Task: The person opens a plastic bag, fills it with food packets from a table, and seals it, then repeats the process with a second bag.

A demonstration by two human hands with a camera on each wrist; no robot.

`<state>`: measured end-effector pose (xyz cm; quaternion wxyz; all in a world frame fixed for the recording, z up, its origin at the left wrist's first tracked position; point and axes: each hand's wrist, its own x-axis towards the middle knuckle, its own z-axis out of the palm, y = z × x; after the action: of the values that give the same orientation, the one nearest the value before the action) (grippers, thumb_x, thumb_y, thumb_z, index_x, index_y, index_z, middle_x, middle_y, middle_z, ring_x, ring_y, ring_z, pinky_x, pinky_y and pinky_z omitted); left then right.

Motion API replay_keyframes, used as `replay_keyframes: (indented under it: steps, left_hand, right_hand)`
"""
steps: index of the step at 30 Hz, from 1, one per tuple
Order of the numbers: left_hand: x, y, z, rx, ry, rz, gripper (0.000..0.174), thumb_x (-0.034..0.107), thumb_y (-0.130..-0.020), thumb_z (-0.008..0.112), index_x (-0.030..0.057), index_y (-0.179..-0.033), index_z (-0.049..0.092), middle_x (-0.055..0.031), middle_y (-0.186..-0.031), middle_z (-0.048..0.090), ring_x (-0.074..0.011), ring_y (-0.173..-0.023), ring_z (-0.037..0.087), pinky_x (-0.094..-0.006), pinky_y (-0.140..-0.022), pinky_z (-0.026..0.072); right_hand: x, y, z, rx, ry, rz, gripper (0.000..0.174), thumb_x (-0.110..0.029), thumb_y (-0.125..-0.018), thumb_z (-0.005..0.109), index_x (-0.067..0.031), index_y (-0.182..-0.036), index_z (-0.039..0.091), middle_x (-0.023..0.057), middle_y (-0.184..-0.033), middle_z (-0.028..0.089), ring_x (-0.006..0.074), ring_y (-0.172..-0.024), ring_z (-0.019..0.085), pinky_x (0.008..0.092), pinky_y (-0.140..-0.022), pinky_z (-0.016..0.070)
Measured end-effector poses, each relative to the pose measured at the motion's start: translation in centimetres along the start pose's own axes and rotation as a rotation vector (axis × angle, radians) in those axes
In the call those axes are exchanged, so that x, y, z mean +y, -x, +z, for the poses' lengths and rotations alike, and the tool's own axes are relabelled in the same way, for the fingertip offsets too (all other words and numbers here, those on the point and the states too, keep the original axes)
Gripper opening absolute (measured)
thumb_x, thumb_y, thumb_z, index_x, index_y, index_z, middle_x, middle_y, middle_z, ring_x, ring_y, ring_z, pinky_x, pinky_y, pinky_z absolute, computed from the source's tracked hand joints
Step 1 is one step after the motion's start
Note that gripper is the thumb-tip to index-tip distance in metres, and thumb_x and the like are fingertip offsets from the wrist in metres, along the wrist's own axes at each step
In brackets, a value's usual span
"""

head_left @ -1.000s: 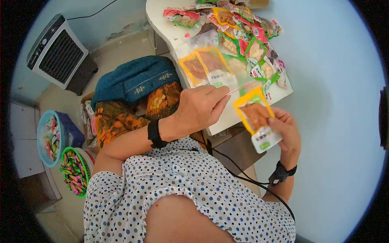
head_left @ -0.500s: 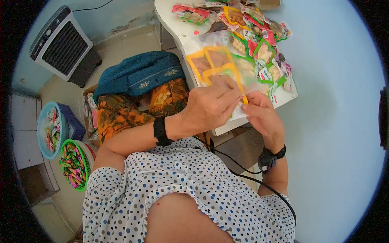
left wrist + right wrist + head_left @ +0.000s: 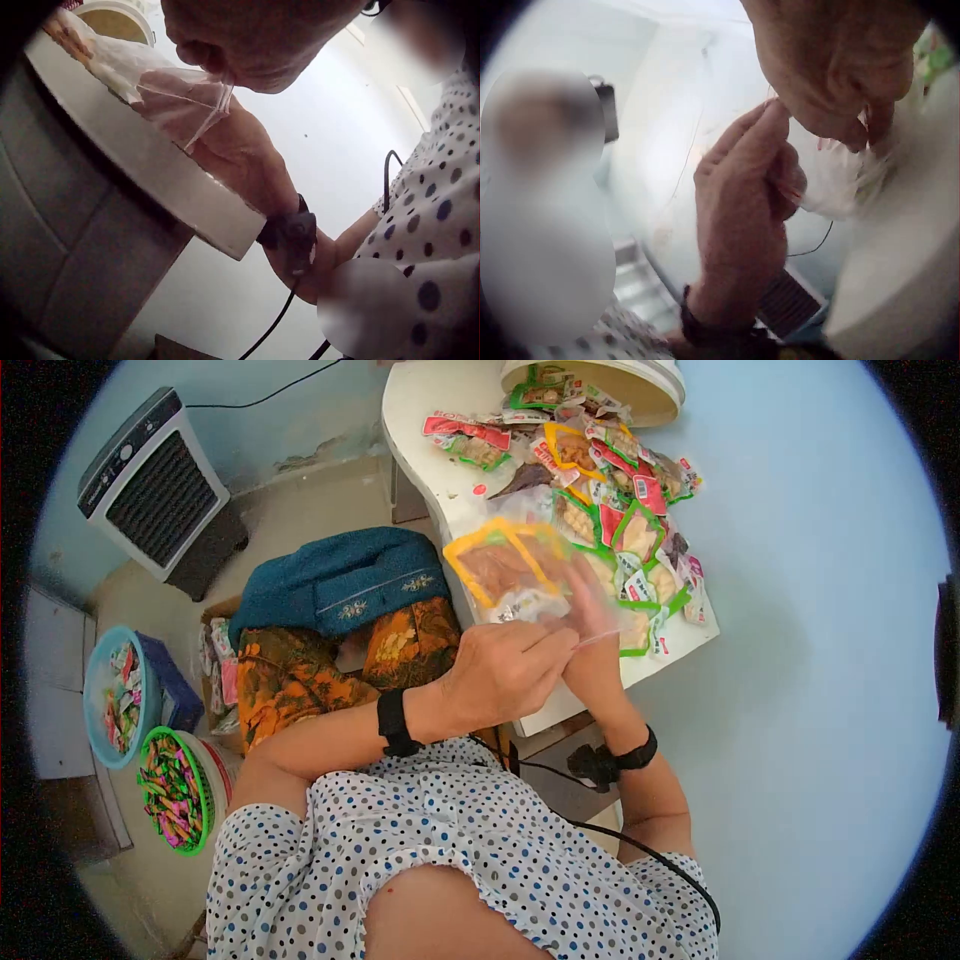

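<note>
My left hand (image 3: 510, 678) pinches the mouth edge of a clear plastic bag (image 3: 525, 507) at the table's near side. Inside it lie yellow-bordered food packets (image 3: 490, 570) with brown contents, overlapping one another. My right hand (image 3: 597, 665) reaches in at the bag's mouth, its fingers showing through the plastic and lying fairly straight beside the packets. The left wrist view shows the clear film stretched from the left fingertips across the right hand. In the right wrist view, the left hand (image 3: 742, 180) holds the bag's edge while the right fingertips are partly hidden.
Several green-, red- and yellow-edged packets (image 3: 640, 535) are heaped on the white table (image 3: 430, 420), by a tipped white bucket (image 3: 660, 390). On the floor at left are a blue basin (image 3: 95, 705), a green basket (image 3: 205, 800) and an air cooler (image 3: 165, 510).
The right hand has brought a yellow-bordered packet leftward to the bag, and its fingers are now inside the mouth. The left hand has kept hold of the bag's edge.
</note>
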<state>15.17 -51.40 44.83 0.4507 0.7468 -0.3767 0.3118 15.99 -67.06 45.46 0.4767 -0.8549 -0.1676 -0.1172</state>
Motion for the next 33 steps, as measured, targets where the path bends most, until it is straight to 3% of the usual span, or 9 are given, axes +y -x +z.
replay_keyframes:
  steps: [3, 6, 9, 12, 16, 18, 20, 23, 33]
  left_hand:
    - [-0.6, 0.4, 0.6, 0.027, -0.015, 0.005, 0.020, 0.007, -0.078, 0.072, 0.0056, -0.098, 0.069, -0.0072, -0.065, 0.059, -0.0242, -0.055, 0.061, -0.0360, -0.047, 0.0474]
    - [-0.2, 0.3, 0.0, -0.019, -0.031, -0.043, 0.019, 0.006, -0.079, 0.072, 0.0056, -0.097, 0.069, -0.0068, -0.064, 0.058, -0.0238, -0.054, 0.060, -0.0361, -0.046, 0.0468]
    - [-0.5, 0.6, 0.4, 0.035, 0.001, -0.017, 0.017, 0.006, -0.079, 0.072, 0.0056, -0.096, 0.069, -0.0065, -0.063, 0.057, -0.0236, -0.053, 0.059, -0.0362, -0.046, 0.0461]
    - [-0.1, 0.6, 0.3, 0.004, -0.008, -0.033, 0.016, 0.009, -0.080, 0.068, 0.0063, -0.095, 0.065, -0.0052, -0.063, 0.053, -0.0224, -0.056, 0.060, -0.0351, -0.049, 0.0468]
    - [-0.3, 0.7, 0.4, 0.003, -0.001, -0.028, 0.014, 0.006, -0.079, 0.071, 0.0057, -0.094, 0.069, -0.0071, -0.062, 0.056, -0.0238, -0.053, 0.059, -0.0369, -0.045, 0.0458]
    - [-0.3, 0.8, 0.3, 0.010, 0.004, -0.031, 0.014, 0.006, -0.079, 0.071, 0.0056, -0.093, 0.069, -0.0070, -0.061, 0.056, -0.0241, -0.052, 0.058, -0.0371, -0.045, 0.0456]
    - [-0.4, 0.8, 0.4, 0.006, 0.002, -0.014, 0.013, 0.006, -0.079, 0.071, 0.0056, -0.092, 0.068, -0.0068, -0.060, 0.055, -0.0242, -0.051, 0.058, -0.0372, -0.044, 0.0451]
    - [-0.3, 0.7, 0.4, 0.001, 0.015, 0.014, 0.013, 0.006, -0.079, 0.071, 0.0057, -0.091, 0.068, -0.0065, -0.059, 0.053, -0.0242, -0.049, 0.057, -0.0373, -0.044, 0.0443]
    - [-0.4, 0.8, 0.3, -0.021, -0.020, 0.069, 0.013, 0.006, -0.079, 0.071, 0.0049, -0.090, 0.066, -0.0061, -0.059, 0.053, -0.0234, -0.049, 0.056, -0.0365, -0.043, 0.0436]
  right_hand:
    - [-0.2, 0.5, -0.7, -0.005, 0.437, -0.174, 0.068, 0.004, -0.078, 0.066, -0.0028, -0.141, 0.041, 0.0267, -0.148, 0.038, 0.0374, -0.135, 0.042, 0.0414, -0.107, 0.0386]
    - [-1.1, 2.9, -3.2, -0.314, 0.527, -0.097, 0.052, -0.002, -0.082, 0.067, 0.0003, -0.132, 0.052, 0.0272, -0.139, 0.049, 0.0353, -0.126, 0.052, 0.0385, -0.093, 0.0506]
    - [-4.9, 2.4, -7.6, -0.476, 0.147, 0.094, 0.029, -0.009, -0.088, 0.067, 0.0059, -0.113, 0.064, 0.0209, -0.119, 0.065, 0.0268, -0.102, 0.066, 0.0315, -0.076, 0.0558]
    - [-5.4, 0.4, -10.7, -0.191, -0.099, 0.336, 0.020, -0.013, -0.093, 0.063, 0.0052, -0.099, 0.070, 0.0108, -0.097, 0.072, 0.0163, -0.081, 0.069, 0.0286, -0.067, 0.0554]
    - [-1.6, -6.6, -11.3, -0.081, 0.114, 0.160, 0.020, -0.011, -0.094, 0.059, 0.0003, -0.106, 0.069, 0.0064, -0.086, 0.071, 0.0107, -0.072, 0.066, 0.0262, -0.064, 0.0537]
    - [0.6, -10.3, -10.7, -0.145, 0.314, 0.134, 0.029, -0.015, -0.093, 0.061, 0.0036, -0.114, 0.066, 0.0097, -0.097, 0.071, 0.0164, -0.083, 0.067, 0.0295, -0.072, 0.0541]
    - [3.1, -13.5, -9.0, -0.120, 0.552, -0.271, 0.036, -0.015, -0.089, 0.064, 0.0018, -0.121, 0.062, 0.0143, -0.106, 0.069, 0.0234, -0.093, 0.066, 0.0330, -0.081, 0.0520]
    - [5.3, -17.7, -6.2, -0.119, 0.568, -0.369, 0.039, -0.016, -0.087, 0.065, -0.0001, -0.122, 0.061, 0.0179, -0.114, 0.065, 0.0313, -0.102, 0.062, 0.0377, -0.089, 0.0496]
    - [8.9, -20.0, -3.1, 0.123, 1.071, -0.342, 0.021, -0.023, -0.089, 0.062, -0.0052, -0.099, 0.066, 0.0145, -0.100, 0.068, 0.0338, -0.086, 0.066, 0.0425, -0.078, 0.0546]
